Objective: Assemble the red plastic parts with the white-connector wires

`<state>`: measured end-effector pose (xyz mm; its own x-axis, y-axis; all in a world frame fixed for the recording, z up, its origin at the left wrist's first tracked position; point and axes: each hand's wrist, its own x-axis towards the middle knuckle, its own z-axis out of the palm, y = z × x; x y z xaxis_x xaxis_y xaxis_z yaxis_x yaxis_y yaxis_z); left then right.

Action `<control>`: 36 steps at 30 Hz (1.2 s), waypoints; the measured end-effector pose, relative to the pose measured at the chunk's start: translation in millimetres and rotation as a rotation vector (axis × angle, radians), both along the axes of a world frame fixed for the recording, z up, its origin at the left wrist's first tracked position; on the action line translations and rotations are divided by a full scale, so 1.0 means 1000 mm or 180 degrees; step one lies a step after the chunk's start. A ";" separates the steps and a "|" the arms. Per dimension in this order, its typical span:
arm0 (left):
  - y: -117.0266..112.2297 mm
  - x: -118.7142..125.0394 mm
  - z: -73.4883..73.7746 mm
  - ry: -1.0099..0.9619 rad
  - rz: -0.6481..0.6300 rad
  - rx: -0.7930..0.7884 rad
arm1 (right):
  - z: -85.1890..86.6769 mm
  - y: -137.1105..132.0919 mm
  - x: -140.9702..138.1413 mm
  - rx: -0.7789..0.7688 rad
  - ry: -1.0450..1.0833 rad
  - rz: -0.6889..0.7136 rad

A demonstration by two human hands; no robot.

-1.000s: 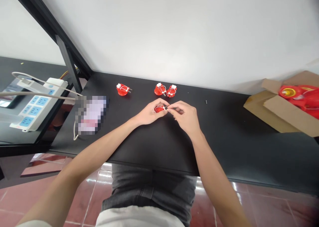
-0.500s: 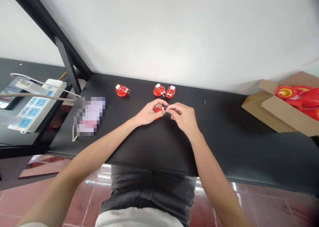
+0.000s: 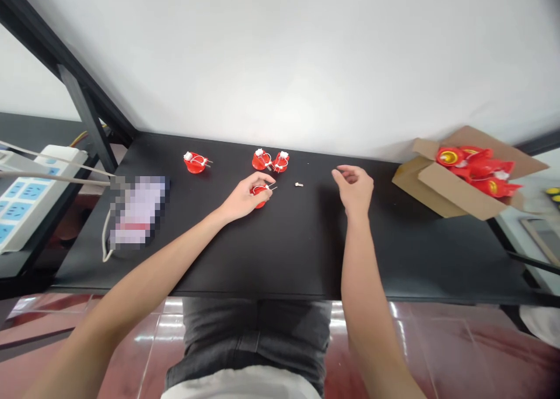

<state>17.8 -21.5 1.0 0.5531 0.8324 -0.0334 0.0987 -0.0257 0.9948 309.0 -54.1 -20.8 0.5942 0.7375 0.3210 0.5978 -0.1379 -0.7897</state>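
My left hand [image 3: 242, 198] rests on the black table [image 3: 284, 253] with its fingers closed on a small red part [image 3: 259, 191] that has white wire and metal pins. A tiny white piece [image 3: 299, 184] lies loose on the table just to the right of it. My right hand [image 3: 355, 187] hovers further right, fingers loosely apart and holding nothing. Two more red parts [image 3: 270, 160] sit side by side behind my left hand, and a third red part [image 3: 195, 161] lies further left.
An open cardboard box [image 3: 450, 183] with several red parts stands at the right end. A pixelated flat object [image 3: 136, 211] lies at the left. A white power strip [image 3: 20, 195] sits on the neighbouring table beyond a black frame post [image 3: 87, 116].
My right hand let go of the red part and moved right, away from my left hand. A tiny white piece now lies on the table. The camera view turned to the right.
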 end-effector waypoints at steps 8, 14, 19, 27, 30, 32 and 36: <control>0.000 -0.002 -0.001 0.0243 -0.0114 0.0095 | -0.011 0.004 -0.016 -0.0208 -0.0165 0.0922; 0.001 -0.002 -0.002 0.0597 -0.0324 0.0400 | -0.011 0.011 -0.045 -0.0495 -0.0339 0.1672; 0.007 -0.003 -0.003 0.0804 -0.0357 0.1026 | -0.002 0.009 -0.035 -0.0396 0.0176 0.1586; 0.013 -0.004 -0.007 0.0848 -0.0369 0.1373 | 0.050 -0.040 0.090 0.0213 0.0091 0.0144; 0.013 -0.004 -0.006 0.0891 -0.0392 0.1383 | 0.083 -0.052 0.150 -0.0021 -0.0391 -0.0340; 0.014 -0.004 -0.006 0.0904 -0.0397 0.1382 | 0.101 -0.055 0.178 -0.0119 -0.0473 -0.0466; 0.016 -0.005 -0.006 0.0945 -0.0427 0.1330 | 0.118 -0.055 0.203 -0.0443 -0.0566 -0.0725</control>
<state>13.3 -5.5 -4.9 0.6728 0.7309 0.1147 0.3433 -0.4457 0.8267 512.0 -109.4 96.7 0.6926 0.6361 0.3400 0.6661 -0.3833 -0.6399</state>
